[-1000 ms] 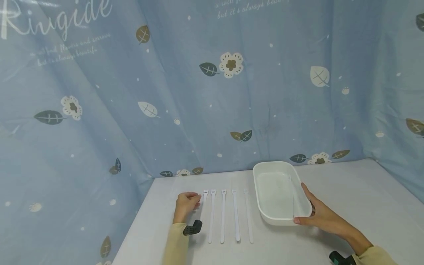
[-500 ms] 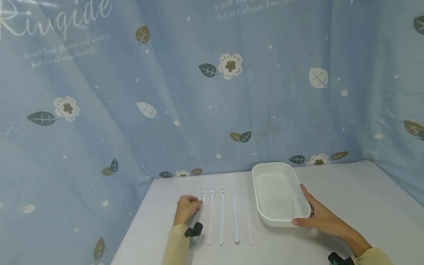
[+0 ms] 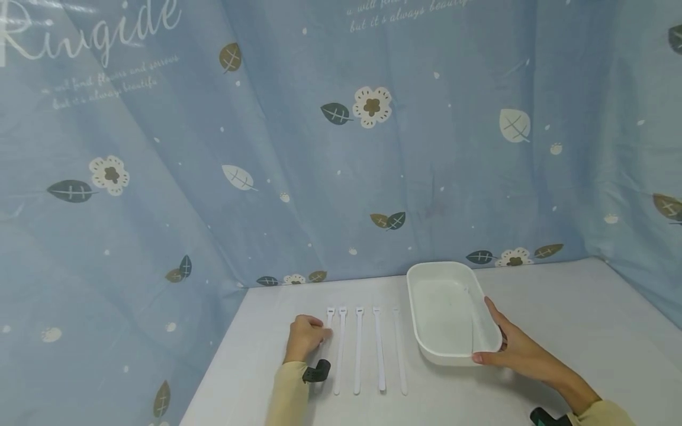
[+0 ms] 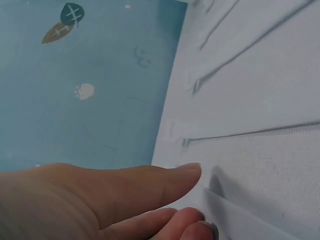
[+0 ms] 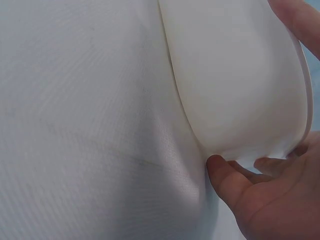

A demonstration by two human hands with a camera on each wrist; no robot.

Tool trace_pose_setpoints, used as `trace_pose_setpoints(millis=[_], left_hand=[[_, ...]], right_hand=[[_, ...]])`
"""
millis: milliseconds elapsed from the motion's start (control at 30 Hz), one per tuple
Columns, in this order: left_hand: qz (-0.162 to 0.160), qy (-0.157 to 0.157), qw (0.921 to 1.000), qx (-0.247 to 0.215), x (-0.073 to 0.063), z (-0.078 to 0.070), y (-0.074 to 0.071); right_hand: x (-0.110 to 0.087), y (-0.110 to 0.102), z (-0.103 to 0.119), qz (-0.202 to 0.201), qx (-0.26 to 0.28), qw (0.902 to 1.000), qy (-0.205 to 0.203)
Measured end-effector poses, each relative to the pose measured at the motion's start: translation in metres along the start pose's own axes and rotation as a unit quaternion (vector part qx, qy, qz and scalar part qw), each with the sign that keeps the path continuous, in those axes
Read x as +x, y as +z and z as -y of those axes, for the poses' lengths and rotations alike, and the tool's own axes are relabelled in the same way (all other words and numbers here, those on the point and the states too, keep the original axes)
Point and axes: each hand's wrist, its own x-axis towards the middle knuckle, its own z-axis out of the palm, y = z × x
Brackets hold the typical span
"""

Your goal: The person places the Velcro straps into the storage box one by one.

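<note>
In the head view, my left hand [image 3: 306, 337] is at the leftmost white cable tie [image 3: 331, 311], below its square head. Its thumb and curled fingers pinch the strap [image 4: 240, 215] in the left wrist view. Several similar ties, such as the middle one [image 3: 358, 349], lie in a row to the right, heads toward the curtain. Beyond the row is a white plastic tub [image 3: 444, 356], and my right hand [image 3: 519, 349] grips its right side and near corner. A thin strip [image 3: 472, 322] shows along the tub's inner right side.
A white cloth [image 3: 559, 296] covers the table. Behind and left of it hangs a blue curtain [image 3: 298, 148] printed with leaves and flowers. Each wrist bears a dark device, such as the left one [image 3: 318, 371].
My left hand has shifted slightly right and nearer, onto the leftmost cable tie. The right hand and the tub have stayed in place.
</note>
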Motion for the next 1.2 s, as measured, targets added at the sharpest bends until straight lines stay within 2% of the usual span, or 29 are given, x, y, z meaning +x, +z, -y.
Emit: trace_pose_setpoints(millis=[400,867,1000,1200], left_hand=[[-0.007,0.0,0.9987,0.05,-0.0042,-0.0051,-0.0001],[-0.014,0.004,0.9979,0.064,-0.0047,-0.0052,-0.0014],[0.005,0.006,0.9981,0.061,-0.0052,-0.0059,-0.0032],[0.064,0.017,0.9974,0.03,-0.0045,-0.0046,-0.0083]], right_hand=[[-0.0019,-0.0012,0.0013,0.0,-0.006,0.9999,-0.011],[-0.0021,-0.0001,0.0037,-0.005,-0.006,0.9999,-0.012],[-0.0023,-0.0005,0.0038,-0.005,-0.005,0.9999,-0.013],[-0.0016,-0.001,0.0028,-0.005,0.0,0.9997,-0.026]])
